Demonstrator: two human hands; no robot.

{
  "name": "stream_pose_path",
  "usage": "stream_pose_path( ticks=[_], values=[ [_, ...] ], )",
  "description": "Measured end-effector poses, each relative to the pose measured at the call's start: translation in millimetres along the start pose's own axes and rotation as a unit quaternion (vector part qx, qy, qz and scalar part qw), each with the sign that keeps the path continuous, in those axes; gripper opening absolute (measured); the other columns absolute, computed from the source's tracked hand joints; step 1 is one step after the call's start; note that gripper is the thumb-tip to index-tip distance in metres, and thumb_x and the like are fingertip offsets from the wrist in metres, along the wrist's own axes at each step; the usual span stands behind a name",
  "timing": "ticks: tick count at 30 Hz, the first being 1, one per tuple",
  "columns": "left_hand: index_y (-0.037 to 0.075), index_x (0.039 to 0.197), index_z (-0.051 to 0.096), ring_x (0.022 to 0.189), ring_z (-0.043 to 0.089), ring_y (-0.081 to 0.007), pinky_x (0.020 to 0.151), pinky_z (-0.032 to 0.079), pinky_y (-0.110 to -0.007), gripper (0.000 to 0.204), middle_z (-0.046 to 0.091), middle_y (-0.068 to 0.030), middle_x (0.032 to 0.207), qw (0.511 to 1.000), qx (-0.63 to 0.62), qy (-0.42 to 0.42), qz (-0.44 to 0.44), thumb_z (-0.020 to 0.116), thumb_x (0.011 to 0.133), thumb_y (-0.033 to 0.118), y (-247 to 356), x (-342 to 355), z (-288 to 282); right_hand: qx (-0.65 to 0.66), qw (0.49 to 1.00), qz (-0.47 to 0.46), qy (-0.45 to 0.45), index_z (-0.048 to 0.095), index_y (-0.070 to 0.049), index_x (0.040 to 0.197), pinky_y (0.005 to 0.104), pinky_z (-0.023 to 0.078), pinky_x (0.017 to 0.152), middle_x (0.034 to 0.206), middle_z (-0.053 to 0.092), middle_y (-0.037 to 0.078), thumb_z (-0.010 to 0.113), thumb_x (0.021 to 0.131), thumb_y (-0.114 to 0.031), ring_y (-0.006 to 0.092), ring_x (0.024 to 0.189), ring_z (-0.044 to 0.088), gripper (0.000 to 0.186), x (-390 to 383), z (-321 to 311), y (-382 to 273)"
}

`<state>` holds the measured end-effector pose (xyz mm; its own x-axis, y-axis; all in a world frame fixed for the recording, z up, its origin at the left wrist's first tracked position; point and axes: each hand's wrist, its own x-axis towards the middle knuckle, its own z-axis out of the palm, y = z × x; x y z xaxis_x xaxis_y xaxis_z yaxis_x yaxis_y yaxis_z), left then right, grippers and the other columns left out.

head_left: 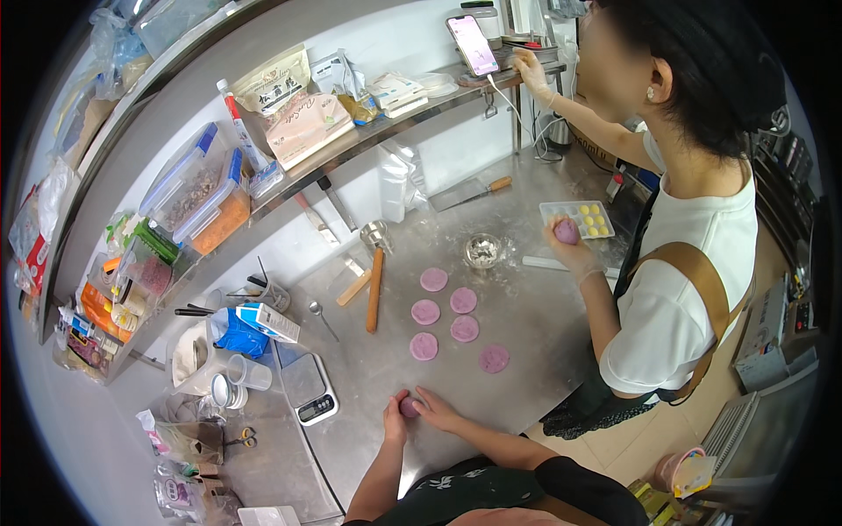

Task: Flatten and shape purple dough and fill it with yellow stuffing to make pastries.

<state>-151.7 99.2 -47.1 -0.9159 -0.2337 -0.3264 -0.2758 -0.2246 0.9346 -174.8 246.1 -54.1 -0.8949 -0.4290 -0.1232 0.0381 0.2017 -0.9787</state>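
At the near edge of the steel table, a small ball of purple dough [409, 407] sits between my two hands. My left hand [395, 422] curls round its left side, while the fingers of my right hand [438, 412] press on it from the right. Much of the ball is hidden by my fingers. Beyond my hands lie several flat purple dough discs [424, 346], one [494, 358] apart from the others at the right. Left of my hands stands a kitchen scale [317, 409].
A wooden rolling pin [374, 289] and a metal bowl [482, 252] lie farther back. At the right, a co-worker holds a purple dough ball [567, 231] beside a tray with yellow balls [600, 230], one hand near a propped phone [473, 46]. Scissors [241, 437] lie left.
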Motion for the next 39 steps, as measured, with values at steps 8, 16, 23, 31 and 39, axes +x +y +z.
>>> stream_pose_path(
  ticks=[8,16,23,31,39],
  values=[
    [-0.002,0.124,0.060,0.110,0.058,-0.0219,0.099,0.044,-0.034,0.058,0.061,-0.0124,0.120,1.000,-0.009,-0.005,-0.013,0.034,0.103,0.046,-3.3,2.3,-2.7,-0.006,1.000,0.008,-0.006,0.034,0.003,0.145,0.0373,0.024,0.115,0.149,0.036,0.022,0.047,0.098,-0.040,0.0317,0.139,0.033,0.065,-0.4,-0.7,0.6],
    [-0.003,0.123,0.060,0.113,0.057,-0.0231,0.101,0.043,-0.034,0.057,0.061,-0.0139,0.122,1.000,-0.003,-0.002,-0.003,0.033,0.104,0.044,-5.0,5.0,-4.4,-0.013,1.000,0.001,0.000,0.035,0.003,0.144,0.0378,0.025,0.115,0.147,0.038,0.022,0.047,0.098,-0.040,0.0322,0.138,0.035,0.064,-0.3,-1.2,-2.3],
    [-0.003,0.123,0.059,0.113,0.057,-0.0233,0.101,0.043,-0.035,0.058,0.061,-0.0140,0.123,1.000,-0.008,-0.002,0.005,0.032,0.104,0.044,-5.8,2.0,-2.7,-0.015,1.000,-0.014,0.007,0.036,0.003,0.143,0.0380,0.026,0.115,0.147,0.039,0.023,0.047,0.098,-0.041,0.0319,0.138,0.035,0.065,4.0,4.0,14.0],
    [-0.003,0.126,0.057,0.112,0.056,-0.0221,0.100,0.043,-0.035,0.058,0.060,-0.0133,0.122,1.000,-0.007,-0.011,0.012,0.033,0.103,0.044,-2.2,-1.1,-1.0,-0.041,0.999,-0.011,0.013,0.036,0.004,0.143,0.0379,0.025,0.115,0.147,0.039,0.022,0.048,0.098,-0.040,0.0318,0.138,0.035,0.064,5.4,4.6,14.6],
    [-0.004,0.126,0.057,0.112,0.056,-0.0221,0.100,0.043,-0.034,0.058,0.060,-0.0133,0.122,1.000,-0.025,-0.014,0.002,0.034,0.103,0.045,-2.4,0.3,-2.4,-0.044,0.999,-0.004,0.013,0.036,0.003,0.143,0.0380,0.026,0.115,0.147,0.039,0.022,0.048,0.098,-0.039,0.0318,0.138,0.036,0.063,4.5,4.7,10.0]
  ],
)
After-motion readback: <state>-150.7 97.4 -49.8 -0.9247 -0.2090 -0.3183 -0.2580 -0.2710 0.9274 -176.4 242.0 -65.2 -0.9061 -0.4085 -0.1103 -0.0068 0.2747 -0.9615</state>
